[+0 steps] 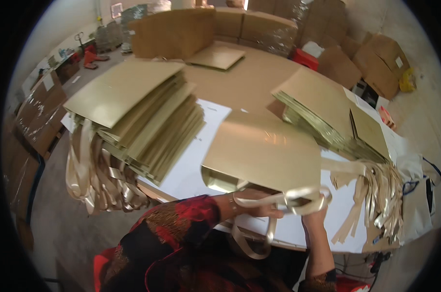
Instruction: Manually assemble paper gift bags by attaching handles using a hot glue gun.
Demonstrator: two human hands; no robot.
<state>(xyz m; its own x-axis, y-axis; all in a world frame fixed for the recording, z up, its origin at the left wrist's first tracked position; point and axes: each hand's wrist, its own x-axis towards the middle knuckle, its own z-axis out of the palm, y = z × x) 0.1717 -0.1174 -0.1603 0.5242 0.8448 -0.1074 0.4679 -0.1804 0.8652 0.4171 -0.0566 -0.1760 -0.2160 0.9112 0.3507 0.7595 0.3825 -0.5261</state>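
- The bench (259, 92) filled the middle, brown beneath, with white sheeting (194, 146) on its nearer part.
- A large brown carton (174, 35) stood toward 11 o'clock; more cartons (383, 63) leaned toward 2, and a red pallet jack (90, 57) sat on the floor toward 10.
- A tall stack of gold bags (125, 92) lay toward 9 to 10 o'clock, its ribbon handles (87, 170) hanging over the bench edge toward 8; a lower, slanted stack (322, 100) lay toward 2 to 3, with its ribbons (378, 199) spread toward 4.
- Between the stacks, just right of centre, one gold bag (264, 153) lay on the sheeting, its mouth turned to 6 or 7 o'clock, its longer visible side running from 10 to 4.
- The left arm, in a red, black and gold sleeve (181, 224), came from 7 o'clock and aimed toward 2; the right forearm rose from 5 toward 12.
- The hands met the ribbon at the bag's mouth: left hand (259, 202) under it, fingers toward 3, right hand (316, 216) at its loop; blur hid whether either was closed.
- The pale ribbon (298, 193) crossed both, another loop (252, 253) hanging toward 5.
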